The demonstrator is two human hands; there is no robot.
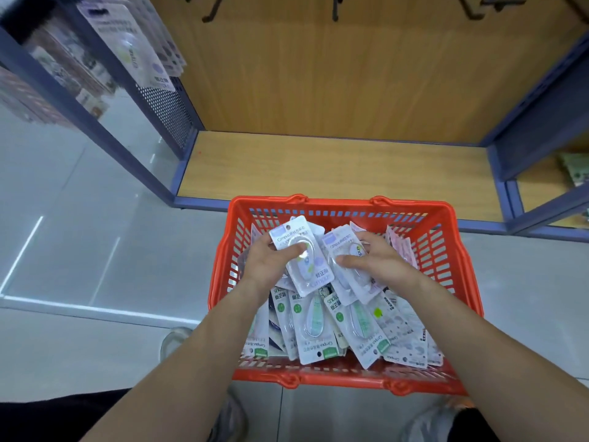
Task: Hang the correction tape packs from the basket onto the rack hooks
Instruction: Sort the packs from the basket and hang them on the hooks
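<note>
Head view: left grip [271,260] pinches a white clear-blistered pack [314,275], right grip [379,260] a second pack [334,242].

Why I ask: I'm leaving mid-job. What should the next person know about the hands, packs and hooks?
Left hand holds one correction tape pack over the red basket; right hand grips a second pack beside it.
The basket sits on the floor before the rack, heaped with more packs.
The three hooks in view are bare; both held packs and the heap remain to hang.
</note>
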